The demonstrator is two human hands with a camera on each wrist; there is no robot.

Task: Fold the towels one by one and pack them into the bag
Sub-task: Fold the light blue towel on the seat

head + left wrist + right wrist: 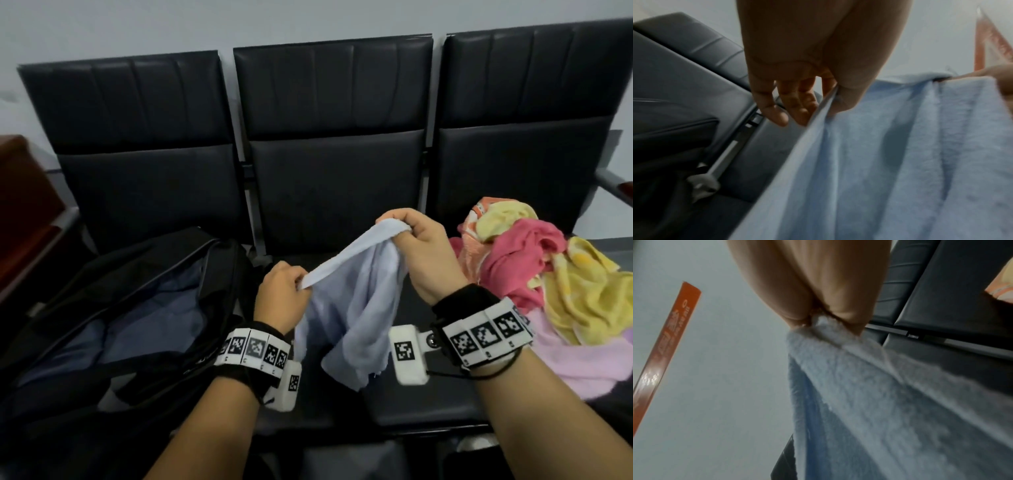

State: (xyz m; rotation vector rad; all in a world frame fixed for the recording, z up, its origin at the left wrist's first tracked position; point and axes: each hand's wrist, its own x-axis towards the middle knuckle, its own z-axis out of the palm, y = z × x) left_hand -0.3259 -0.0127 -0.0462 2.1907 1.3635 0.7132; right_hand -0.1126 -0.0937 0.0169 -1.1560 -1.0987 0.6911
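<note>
A light blue towel [356, 301] hangs in the air over the middle seat, held by its top edge between both hands. My left hand [282, 289] pinches the lower left end of that edge; the left wrist view shows the thumb and fingers [797, 112] clamped on the hem of the towel [890, 162]. My right hand [416, 241] grips the higher right end, fingers curled round bunched cloth [849, 369]. A black bag [113, 318] lies open on the left seat, its blue lining showing. A pile of towels [541, 270], pink, yellow, orange and lilac, sits on the right seat.
Three black padded seats [335, 185] stand in a row against a pale wall. A brown wooden piece of furniture [24, 212] is at the far left. A metal armrest [616, 185] juts out at the right. An orange strip [663, 353] hangs on the wall.
</note>
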